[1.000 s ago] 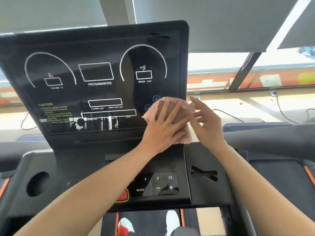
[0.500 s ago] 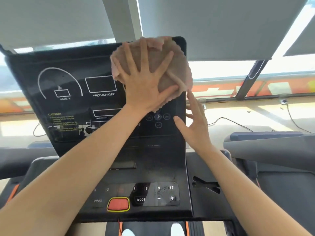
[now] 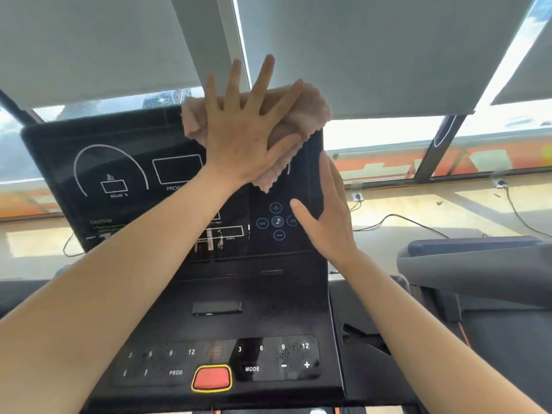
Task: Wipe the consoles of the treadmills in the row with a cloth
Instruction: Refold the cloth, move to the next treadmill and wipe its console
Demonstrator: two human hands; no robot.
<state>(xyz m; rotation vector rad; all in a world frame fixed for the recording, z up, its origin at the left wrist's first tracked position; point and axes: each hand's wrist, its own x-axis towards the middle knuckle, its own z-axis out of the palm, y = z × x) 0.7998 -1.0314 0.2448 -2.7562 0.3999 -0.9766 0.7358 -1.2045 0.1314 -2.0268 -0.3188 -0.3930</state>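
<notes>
The left hand's fingers are spread wide and flat, pressing the pink cloth against the top edge of the console, not gripping it. The left hand covers the cloth's middle; crumpled cloth shows at its 9 o'clock and from 1 to 4 o'clock, a corner hanging down at 5 o'clock. The right hand, at 5 o'clock from the cloth, is released, its fingers straight and together along the console's right edge, thumb over the screen just beside the round music buttons. At 6 o'clock lies the lower panel with a red stop button.
</notes>
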